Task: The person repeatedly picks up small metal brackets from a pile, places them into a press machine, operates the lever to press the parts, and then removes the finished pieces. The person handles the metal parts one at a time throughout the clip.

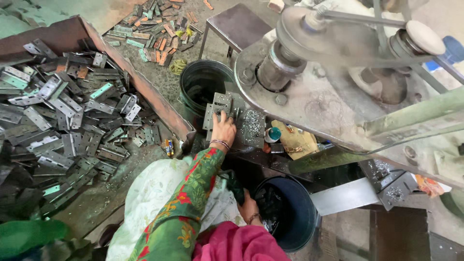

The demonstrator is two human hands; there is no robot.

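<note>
Hinge plate (222,102) lies upright beyond left hand (224,129), whose fingertips press it; right hand (249,208), well short of the plate, grips dark material at blue bucket (300,217).

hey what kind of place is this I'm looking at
Most likely a small metalworking workshop. A belt-driven machine stands over the bench, a big heap of punched metal plates fills a tray, and the left hand rests on more plates beside metal shavings.
</note>
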